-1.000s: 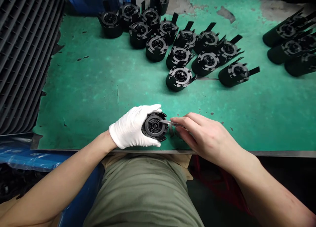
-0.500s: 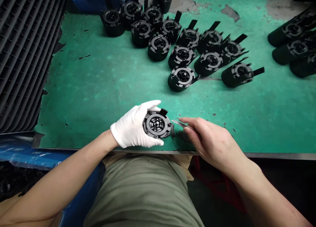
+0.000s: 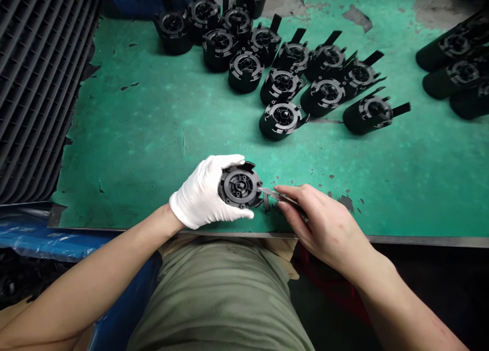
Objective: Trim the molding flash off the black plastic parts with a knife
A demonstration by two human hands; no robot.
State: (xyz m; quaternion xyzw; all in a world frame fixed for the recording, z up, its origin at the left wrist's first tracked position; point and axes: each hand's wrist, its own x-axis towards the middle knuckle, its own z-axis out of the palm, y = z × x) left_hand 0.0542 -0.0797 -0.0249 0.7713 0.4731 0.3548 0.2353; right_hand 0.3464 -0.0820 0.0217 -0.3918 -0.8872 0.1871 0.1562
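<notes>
L hand: white-gloved left hand (image 3: 208, 193) curved in a wide C round the part's side, thumb along the near side, fingers on the far side; has firm hold of it, AFAICT.
Part: round blk plastic housing (image 3: 241, 186), ring face up, by the front edge of the green bench top (image 3: 133, 122); can't tell if its base touches down.
R hand: bare right hand (image 3: 324, 211), fingertips & thumb pinched tight on a slim craft knife (image 3: 288, 200).
Blade: pointed tip at the housing's R rim; contact or just over it, can't tell.
Feel: prob. light & stiff, hard moulded plastic, no give; smooth wall maybe a bit slippery vs. cotton glove.
Weak spots: thin upright tabs on the rim, which might snap if squeezed or levered.
Best grip: round the solid side wall, opp. the blade, fingertips well clear of its edge.
Nearby: similar blk housings (image 3: 281, 117) stand beyond the hands, approx. in rows; more at far R; blk ribbed rack (image 3: 42, 86) on L.
</notes>
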